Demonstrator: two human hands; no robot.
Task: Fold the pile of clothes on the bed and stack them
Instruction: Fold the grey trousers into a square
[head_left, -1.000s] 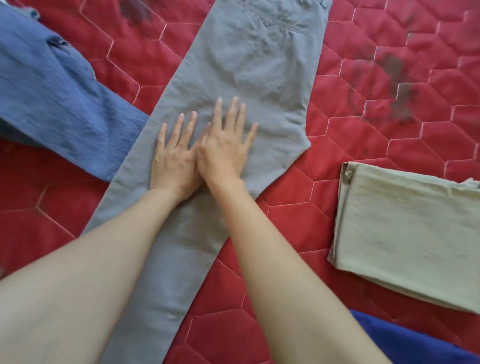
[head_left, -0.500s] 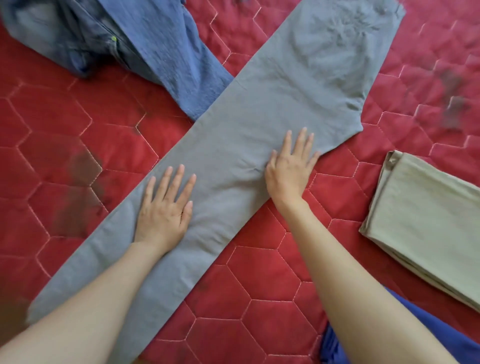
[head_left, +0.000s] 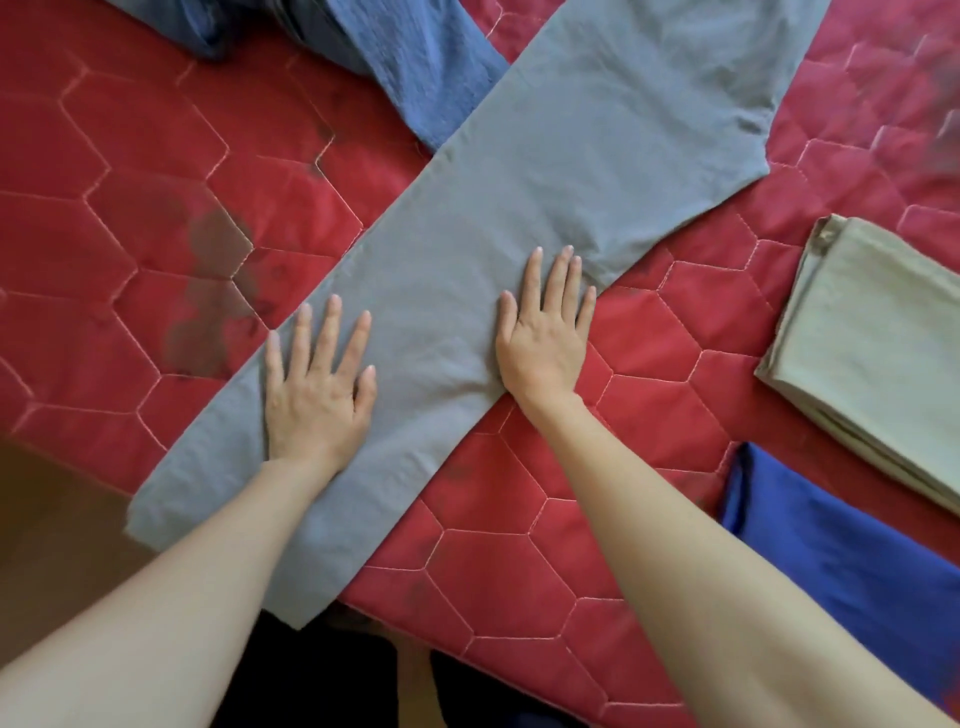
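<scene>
Pressing flat with straight fingers, left hand (head_left: 314, 400) and right hand (head_left: 543, 343) now spread apart from their side-by-side start a second ago on the grey trousers (head_left: 519, 208) across the red bedspread (head_left: 130, 208), smoothing done, ready to fold.

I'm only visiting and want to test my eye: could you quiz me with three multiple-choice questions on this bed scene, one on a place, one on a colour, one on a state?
1. Where does the folded beige garment lie?
A. right of the grey trousers
B. under the left hand
C. on the blue garment

2. What colour is the quilt?
A. green
B. red
C. white

3. How do the hands lie on the grey trousers?
A. both clenched
B. both flat
C. one lifted

Key: 1 A, it sits at the right edge. 2 B, red with hexagon stitching. 3 B, left hand and right hand press with straight fingers.
</scene>
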